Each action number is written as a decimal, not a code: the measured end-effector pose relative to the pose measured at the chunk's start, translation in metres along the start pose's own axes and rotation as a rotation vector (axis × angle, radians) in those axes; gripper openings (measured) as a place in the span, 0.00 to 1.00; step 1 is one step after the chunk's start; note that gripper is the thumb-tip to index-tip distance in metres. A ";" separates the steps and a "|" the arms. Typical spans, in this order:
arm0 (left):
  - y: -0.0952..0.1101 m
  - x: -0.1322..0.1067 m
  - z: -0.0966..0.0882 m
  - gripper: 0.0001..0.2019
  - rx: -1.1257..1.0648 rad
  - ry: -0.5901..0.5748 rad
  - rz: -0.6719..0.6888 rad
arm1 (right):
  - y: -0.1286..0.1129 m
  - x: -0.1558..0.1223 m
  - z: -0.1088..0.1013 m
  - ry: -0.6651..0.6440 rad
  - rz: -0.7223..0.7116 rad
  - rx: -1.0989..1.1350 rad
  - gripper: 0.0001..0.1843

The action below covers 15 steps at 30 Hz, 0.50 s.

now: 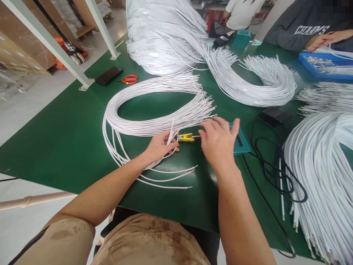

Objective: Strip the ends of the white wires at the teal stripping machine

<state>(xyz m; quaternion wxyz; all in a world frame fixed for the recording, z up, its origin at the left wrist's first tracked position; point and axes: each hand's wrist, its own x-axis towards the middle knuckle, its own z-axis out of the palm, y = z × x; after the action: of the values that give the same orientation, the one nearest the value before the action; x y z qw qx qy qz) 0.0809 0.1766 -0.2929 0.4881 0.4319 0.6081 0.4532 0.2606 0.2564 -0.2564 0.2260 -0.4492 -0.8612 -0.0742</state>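
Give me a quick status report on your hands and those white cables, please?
Left hand pinching a few white cables. Right hand open, fingers spread, over the yellow tool. Teal tray and black cord close at right.

One word to read here — "CHARMS", white block capitals across the chest of a grey sweatshirt (300,25) on the person seated at the far side of the bench (68,136), well beyond the fingers (217,123) of the right hand and off to their right. The lettering curves a little with the folds of the cloth, and the last letter sits close to that person's forearm. Nothing else carries legible text — the dark phone (109,75) far beyond the left-hand fingers (168,137) shows a blank face, and the blue tray (306,64) bears no label that can be made out.
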 end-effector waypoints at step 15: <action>0.007 -0.006 -0.019 0.26 -0.021 -0.058 0.092 | -0.032 -0.013 -0.001 0.176 -0.384 0.474 0.11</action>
<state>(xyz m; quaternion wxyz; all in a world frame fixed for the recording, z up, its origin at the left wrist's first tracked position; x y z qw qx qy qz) 0.0633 0.1695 -0.2829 0.4888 0.4674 0.5682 0.4688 0.2419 0.2273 -0.2590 0.3799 -0.2050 -0.9007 0.0489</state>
